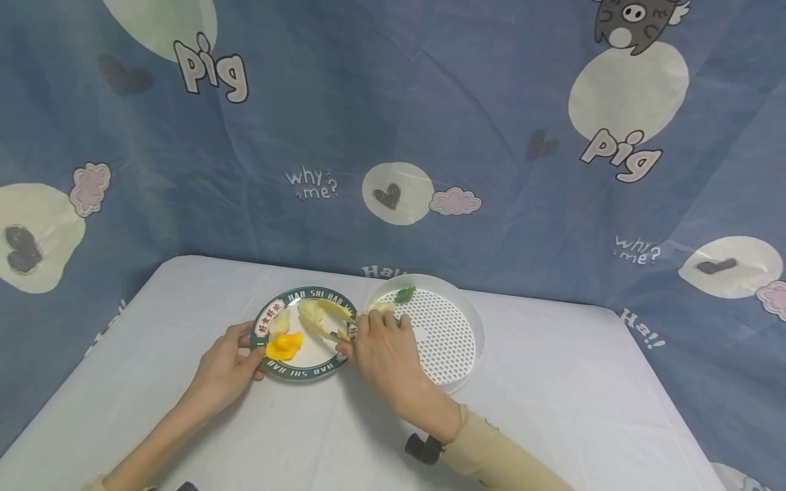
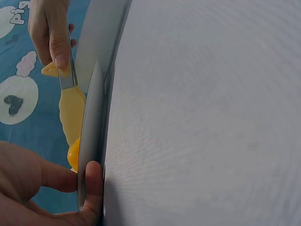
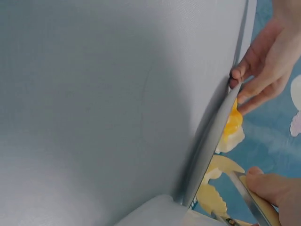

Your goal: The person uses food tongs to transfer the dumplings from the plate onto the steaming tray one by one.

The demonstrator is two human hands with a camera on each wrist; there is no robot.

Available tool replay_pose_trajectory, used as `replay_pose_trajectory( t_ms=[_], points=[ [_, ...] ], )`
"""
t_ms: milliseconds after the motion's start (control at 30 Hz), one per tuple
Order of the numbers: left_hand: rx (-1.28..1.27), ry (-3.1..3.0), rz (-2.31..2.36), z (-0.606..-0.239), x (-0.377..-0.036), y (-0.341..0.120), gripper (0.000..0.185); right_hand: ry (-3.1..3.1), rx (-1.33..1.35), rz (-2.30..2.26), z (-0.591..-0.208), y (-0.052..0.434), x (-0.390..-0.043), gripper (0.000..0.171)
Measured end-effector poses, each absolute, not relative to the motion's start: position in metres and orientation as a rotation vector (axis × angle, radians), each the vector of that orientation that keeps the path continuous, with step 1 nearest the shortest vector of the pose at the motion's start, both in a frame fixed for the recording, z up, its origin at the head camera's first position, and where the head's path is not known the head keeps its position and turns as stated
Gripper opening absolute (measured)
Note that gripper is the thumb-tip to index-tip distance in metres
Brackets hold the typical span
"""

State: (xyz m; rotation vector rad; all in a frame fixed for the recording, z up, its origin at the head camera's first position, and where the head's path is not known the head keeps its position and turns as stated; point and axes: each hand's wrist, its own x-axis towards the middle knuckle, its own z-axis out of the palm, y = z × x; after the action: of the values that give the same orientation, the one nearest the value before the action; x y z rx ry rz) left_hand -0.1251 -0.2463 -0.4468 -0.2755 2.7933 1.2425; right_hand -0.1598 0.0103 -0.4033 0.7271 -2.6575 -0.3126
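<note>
My left hand [image 1: 224, 372] pinches the left rim of a round plate [image 1: 301, 374] with a dark green lettered border, thumb on top. My right hand [image 1: 389, 354] grips food tongs [image 2: 71, 110] with metal arms and pale yellow heads, reaching over the plate from the right. A pale yellow piece [image 1: 311, 311] lies at the tongs' heads; whether they pinch it, I cannot tell. Also on the plate are a bright orange-yellow piece [image 1: 284, 346] near my left thumb and a cream-coloured piece [image 1: 280, 322] behind it.
A round white basket [image 1: 477, 327] with a perforated bottom stands against the plate's right side, partly behind my right hand. Inside it lie a green leafy piece [image 1: 405, 294] and a pale piece, partly hidden. White cloth [image 1: 552, 382] covers the table; a blue printed curtain [image 1: 503, 225] hangs behind.
</note>
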Motion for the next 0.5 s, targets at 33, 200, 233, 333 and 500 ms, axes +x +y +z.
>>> replay_pose_trajectory(
  t_ms=[33, 200, 233, 333, 500],
  points=[
    [-0.278, 2.792, 1.245, -0.4471, -0.1250, -0.2464, 0.070, -2.649, 0.734, -0.311, -0.4035, 0.0101, -0.1599, 0.049],
    [-0.286, 2.792, 1.249, -0.4485, -0.1237, -0.2468, 0.070, -2.605, 0.749, -0.325, -0.4051, 0.0096, -0.1603, 0.047],
    [-0.286, 2.794, 1.252, -0.4485, -0.1237, -0.2469, 0.070, -2.603, 0.750, -0.326, -0.4052, 0.0094, -0.1604, 0.047],
    [-0.285, 2.799, 1.249, -0.4488, -0.1238, -0.2476, 0.070, -2.618, 0.749, -0.321, -0.4046, 0.0093, -0.1601, 0.048],
    [-0.267, 2.798, 1.250, -0.4499, -0.1240, -0.2485, 0.070, -2.674, 0.745, -0.283, -0.4030, 0.0102, -0.1593, 0.050]
  ],
)
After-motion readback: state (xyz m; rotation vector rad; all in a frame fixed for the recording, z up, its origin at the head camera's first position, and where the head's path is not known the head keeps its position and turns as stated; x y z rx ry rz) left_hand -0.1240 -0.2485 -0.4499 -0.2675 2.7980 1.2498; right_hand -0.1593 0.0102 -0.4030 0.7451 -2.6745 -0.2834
